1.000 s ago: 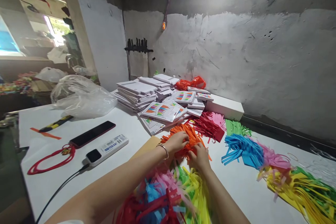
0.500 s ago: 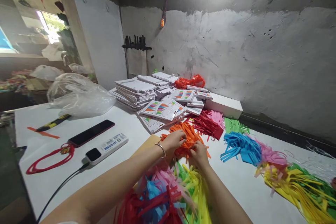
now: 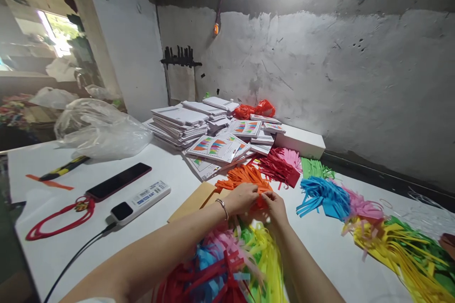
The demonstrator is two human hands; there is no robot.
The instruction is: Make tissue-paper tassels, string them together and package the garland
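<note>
An orange fringed paper tassel bundle (image 3: 242, 175) lies on the white table in front of me. My left hand (image 3: 243, 198), with a bracelet at its wrist, is closed at the near edge of the bundle, fingers bent over orange paper. Close to its right, my right hand (image 3: 275, 207) pinches the same orange paper between thumb and fingertips. What exactly lies between the fingertips is partly hidden. Below my hands, against my body, a heap of pink, blue, red, green and yellow fringed tassels (image 3: 227, 255) spreads between my forearms.
Stacked white cards (image 3: 177, 128) and printed packs (image 3: 213, 148) stand at the back. Tassels run along the right, including a blue bundle (image 3: 325, 199) and a yellow one (image 3: 387, 246). At left lie a phone (image 3: 119, 181), a cabled white device (image 3: 140, 202), a cutter (image 3: 64, 169) and a plastic bag (image 3: 103, 130).
Both hands have come nearer to me and closer together, off the middle of the orange bundle to its near edge. The view has shifted slightly.
</note>
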